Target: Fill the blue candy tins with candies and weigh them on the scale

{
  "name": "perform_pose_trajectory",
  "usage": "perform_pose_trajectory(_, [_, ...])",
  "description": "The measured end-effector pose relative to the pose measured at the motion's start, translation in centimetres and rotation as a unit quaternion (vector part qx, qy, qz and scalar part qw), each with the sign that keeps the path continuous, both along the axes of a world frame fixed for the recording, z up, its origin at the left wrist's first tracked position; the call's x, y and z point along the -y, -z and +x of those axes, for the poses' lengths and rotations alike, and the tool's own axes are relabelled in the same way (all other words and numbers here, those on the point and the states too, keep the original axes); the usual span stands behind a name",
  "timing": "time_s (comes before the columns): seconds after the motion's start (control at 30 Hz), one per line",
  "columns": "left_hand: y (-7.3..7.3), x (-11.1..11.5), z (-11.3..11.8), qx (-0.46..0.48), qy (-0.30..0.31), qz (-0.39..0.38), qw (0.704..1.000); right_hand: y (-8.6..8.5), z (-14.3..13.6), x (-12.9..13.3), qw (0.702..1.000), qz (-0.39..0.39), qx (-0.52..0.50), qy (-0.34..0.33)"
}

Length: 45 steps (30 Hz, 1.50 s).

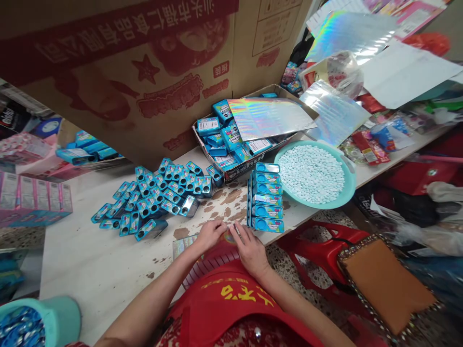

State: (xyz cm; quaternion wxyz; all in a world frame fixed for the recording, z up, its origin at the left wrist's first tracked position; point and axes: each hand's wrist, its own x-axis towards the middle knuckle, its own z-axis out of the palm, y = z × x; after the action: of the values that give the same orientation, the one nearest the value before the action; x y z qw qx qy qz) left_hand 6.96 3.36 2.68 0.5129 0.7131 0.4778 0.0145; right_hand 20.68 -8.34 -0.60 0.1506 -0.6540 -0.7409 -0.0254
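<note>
My left hand (211, 234) and my right hand (251, 250) meet at the front of the table, fingertips nearly touching. The left thumb and fingers are pinched together; the right fingers are bent close beside them. Whatever they hold is too small or hidden to make out. Under the hands lies a shiny iridescent sheet (185, 245) with dark cut lines, partly covered by my forearms and red apron. Just beyond my right hand stands a row of several blue candy tins (267, 212), labels up. Further left, many open blue tins (150, 193) stand grouped on the table.
A turquoise basin (350, 183) of small white candies sits right of the tin row. Behind is an open carton (238, 169) of blue tins, with a silvery sheet (271, 118) on top. A big cardboard box (119, 72) blocks the back. A turquoise bucket (65, 313) stands lower left, a red stool (314, 255) at right.
</note>
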Motion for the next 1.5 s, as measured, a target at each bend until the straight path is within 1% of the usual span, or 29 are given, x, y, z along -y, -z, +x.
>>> perform_pose_trajectory(0.1, [0.5,-0.2,-0.1,-0.016,0.005,0.015,1.000,-0.4,0.0,0.4,0.999,0.031,-0.025,-0.013])
perform_pose_trajectory(0.17, [1.2,-0.5,-0.1,-0.044,0.009,0.052,0.998,-1.4,0.2,0.8,0.997,0.058,-0.055,-0.020])
perform_pose_trajectory(0.27, [2.1,-0.9,-0.1,-0.086,0.016,0.122,0.989,-4.0,0.9,1.4,0.989,0.065,-0.125,-0.034])
perform_pose_trajectory(0.33, [1.9,-0.9,0.0,-0.094,0.002,0.156,0.983,-6.2,1.6,1.8,0.979,0.053,-0.194,-0.015])
perform_pose_trajectory(0.4, [0.7,-0.7,0.4,-0.058,-0.052,0.196,0.977,-8.2,2.4,2.1,0.959,0.048,-0.275,0.042])
perform_pose_trajectory(0.43, [-0.2,-0.4,0.8,-0.012,-0.072,0.207,0.976,-9.0,2.7,2.1,0.944,0.049,-0.316,0.080])
perform_pose_trajectory(0.47, [-1.4,0.0,1.2,0.052,-0.075,0.199,0.976,-9.7,3.1,2.1,0.926,0.049,-0.354,0.120])
perform_pose_trajectory(0.5, [-2.6,0.4,1.7,0.122,-0.057,0.169,0.976,-10.2,3.3,2.0,0.906,0.048,-0.388,0.161])
perform_pose_trajectory(0.53, [-3.8,0.8,2.4,0.182,-0.022,0.118,0.976,-10.6,3.6,1.8,0.886,0.043,-0.417,0.198])
perform_pose_trajectory(0.57, [-4.8,1.3,3.0,0.223,0.015,0.059,0.973,-10.9,3.8,1.6,0.867,0.036,-0.441,0.228])
perform_pose_trajectory(0.6, [-5.7,1.7,3.7,0.240,0.039,0.004,0.970,-11.0,3.9,1.4,0.851,0.026,-0.461,0.249])
perform_pose_trajectory(0.63, [-6.3,2.0,4.4,0.239,0.046,-0.039,0.969,-11.0,4.0,1.2,0.838,0.013,-0.477,0.264])
perform_pose_trajectory(0.67, [-6.6,2.2,5.0,0.227,0.040,-0.068,0.971,-10.9,4.1,1.1,0.827,-0.001,-0.490,0.274])
perform_pose_trajectory(0.7, [-6.8,2.3,5.5,0.214,0.031,-0.086,0.973,-10.8,4.2,0.9,0.821,-0.014,-0.496,0.281])
perform_pose_trajectory(0.73, [-6.7,2.3,5.9,0.203,0.023,-0.091,0.975,-10.5,4.3,0.8,0.822,-0.019,-0.493,0.286])
perform_pose_trajectory(0.8, [-6.5,2.2,6.3,0.190,0.023,-0.071,0.979,-10.0,4.5,0.7,0.841,0.003,-0.454,0.294])
perform_pose_trajectory(0.9, [-6.1,1.8,6.4,0.187,0.030,-0.023,0.982,-8.9,4.9,0.6,0.875,0.064,-0.366,0.310])
perform_pose_trajectory(1.0, [-5.9,1.5,6.7,0.168,0.037,0.021,0.985,-7.8,5.1,0.3,0.880,0.080,-0.335,0.327])
perform_pose_trajectory(1.07, [-5.5,1.4,7.1,0.148,0.047,0.048,0.987,-7.2,5.2,0.0,0.873,0.081,-0.348,0.334])
perform_pose_trajectory(1.13, [-4.9,1.5,7.4,0.144,0.046,0.048,0.987,-6.7,5.1,-0.2,0.855,0.081,-0.378,0.347])
perform_pose_trajectory(1.2, [-4.2,1.8,7.7,0.149,0.027,0.046,0.987,-6.3,5.1,-0.3,0.827,0.083,-0.415,0.371])
perform_pose_trajectory(1.23, [-3.8,2.0,7.8,0.149,0.013,0.052,0.987,-6.2,5.2,-0.4,0.806,0.084,-0.438,0.389])
perform_pose_trajectory(1.33, [-2.7,3.2,8.1,0.139,-0.022,0.075,0.987,-5.6,5.4,-0.6,0.728,0.056,-0.529,0.434])
perform_pose_trajectory(1.37, [-2.3,3.6,8.2,0.140,-0.033,0.078,0.987,-5.4,5.4,-0.6,0.705,0.042,-0.555,0.439])
perform_pose_trajectory(1.4, [-2.0,4.1,8.4,0.146,-0.047,0.080,0.985,-5.1,5.4,-0.7,0.691,0.034,-0.573,0.439])
perform_pose_trajectory(1.43, [-1.5,4.5,8.5,0.157,-0.066,0.085,0.982,-4.9,5.3,-0.7,0.684,0.032,-0.583,0.438])
perform_pose_trajectory(1.5, [-0.6,5.1,8.9,0.181,-0.116,0.100,0.971,-4.5,5.1,-0.6,0.683,0.047,-0.582,0.439])
